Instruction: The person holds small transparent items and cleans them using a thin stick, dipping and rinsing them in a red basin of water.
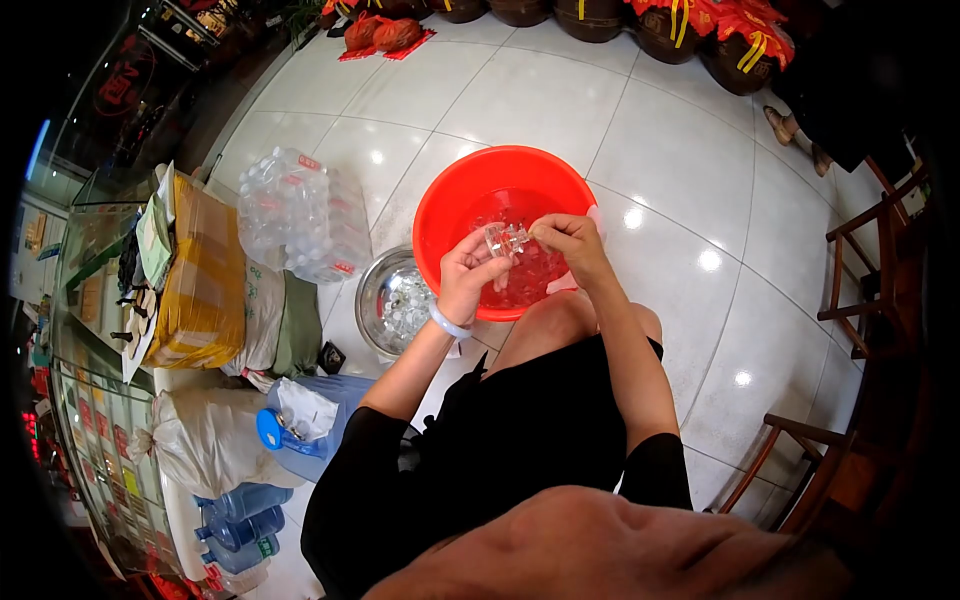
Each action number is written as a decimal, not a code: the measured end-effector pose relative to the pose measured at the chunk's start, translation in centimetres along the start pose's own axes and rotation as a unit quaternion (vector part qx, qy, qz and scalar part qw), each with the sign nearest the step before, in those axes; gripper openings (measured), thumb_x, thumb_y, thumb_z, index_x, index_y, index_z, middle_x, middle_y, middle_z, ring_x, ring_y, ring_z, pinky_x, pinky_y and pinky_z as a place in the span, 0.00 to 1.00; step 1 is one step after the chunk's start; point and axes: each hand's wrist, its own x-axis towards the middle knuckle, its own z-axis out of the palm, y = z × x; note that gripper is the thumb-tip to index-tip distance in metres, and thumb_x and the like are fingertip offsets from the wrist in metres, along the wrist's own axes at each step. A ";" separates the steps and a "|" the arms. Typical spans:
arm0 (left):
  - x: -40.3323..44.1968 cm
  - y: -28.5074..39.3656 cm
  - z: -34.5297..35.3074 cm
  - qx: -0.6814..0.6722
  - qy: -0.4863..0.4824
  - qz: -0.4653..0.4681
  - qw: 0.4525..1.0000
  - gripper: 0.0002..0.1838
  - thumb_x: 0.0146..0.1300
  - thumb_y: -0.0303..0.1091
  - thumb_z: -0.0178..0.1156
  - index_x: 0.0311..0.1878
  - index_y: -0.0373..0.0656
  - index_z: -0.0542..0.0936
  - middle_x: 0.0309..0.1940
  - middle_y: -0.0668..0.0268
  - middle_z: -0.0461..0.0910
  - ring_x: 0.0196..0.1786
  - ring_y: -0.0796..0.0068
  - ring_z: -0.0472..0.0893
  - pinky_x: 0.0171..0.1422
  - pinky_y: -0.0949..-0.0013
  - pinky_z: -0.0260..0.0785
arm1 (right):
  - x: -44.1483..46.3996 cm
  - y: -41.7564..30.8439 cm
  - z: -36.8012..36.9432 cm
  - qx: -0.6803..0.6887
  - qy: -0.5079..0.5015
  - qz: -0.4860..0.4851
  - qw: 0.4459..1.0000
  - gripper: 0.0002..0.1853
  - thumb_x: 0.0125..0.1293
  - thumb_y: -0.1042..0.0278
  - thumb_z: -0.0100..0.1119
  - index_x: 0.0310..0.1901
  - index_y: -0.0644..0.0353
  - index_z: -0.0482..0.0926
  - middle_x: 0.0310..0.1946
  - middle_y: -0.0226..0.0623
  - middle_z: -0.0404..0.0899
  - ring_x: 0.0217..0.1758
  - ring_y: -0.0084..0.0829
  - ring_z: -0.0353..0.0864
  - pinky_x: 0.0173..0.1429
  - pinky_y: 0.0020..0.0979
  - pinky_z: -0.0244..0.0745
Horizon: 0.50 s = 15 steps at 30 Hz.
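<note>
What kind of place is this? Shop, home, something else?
Probably a small shop, perhaps one selling drink. Signs: a row of dark jars, some topped with red cloth and yellow ribbons, a glass display counter on the left, and a wrapped pack of clear bottles.

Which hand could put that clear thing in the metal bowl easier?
Probably the left hand: it holds the clear thing and is nearer the metal bowl; the right hand is farther away.
</note>
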 end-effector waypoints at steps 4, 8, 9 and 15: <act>-0.4 -0.1 0.1 0.042 0.020 0.005 0.999 0.30 0.49 0.19 0.60 0.57 0.33 0.63 0.38 0.60 0.77 0.28 0.82 0.74 0.25 0.82 0.65 | 0.0 0.4 0.0 -0.010 0.002 0.015 1.000 0.06 0.55 0.70 0.56 0.28 0.64 0.78 0.18 0.24 0.71 0.23 0.14 0.65 0.28 0.17 0.58; -0.4 -0.1 0.5 0.072 0.029 0.026 0.997 0.32 0.47 0.17 0.61 0.58 0.34 0.62 0.42 0.60 0.76 0.33 0.83 0.75 0.26 0.84 0.65 | 0.3 0.5 -0.1 -0.011 0.003 0.046 0.999 0.07 0.56 0.68 0.55 0.27 0.63 0.78 0.18 0.24 0.69 0.23 0.15 0.64 0.27 0.18 0.57; -0.3 -0.1 0.5 0.074 0.024 0.032 0.996 0.33 0.46 0.16 0.61 0.58 0.34 0.62 0.43 0.61 0.75 0.34 0.83 0.75 0.27 0.84 0.65 | 0.4 0.6 0.0 0.017 0.009 0.053 0.998 0.08 0.56 0.68 0.55 0.25 0.63 0.77 0.17 0.24 0.69 0.22 0.15 0.64 0.27 0.18 0.57; -0.1 0.0 1.0 0.087 0.033 0.029 0.995 0.33 0.46 0.15 0.60 0.59 0.36 0.62 0.37 0.64 0.76 0.30 0.86 0.73 0.28 0.85 0.64 | 0.3 0.3 0.4 0.075 0.010 0.074 0.994 0.08 0.57 0.69 0.51 0.24 0.61 0.73 0.18 0.24 0.65 0.20 0.16 0.59 0.26 0.20 0.55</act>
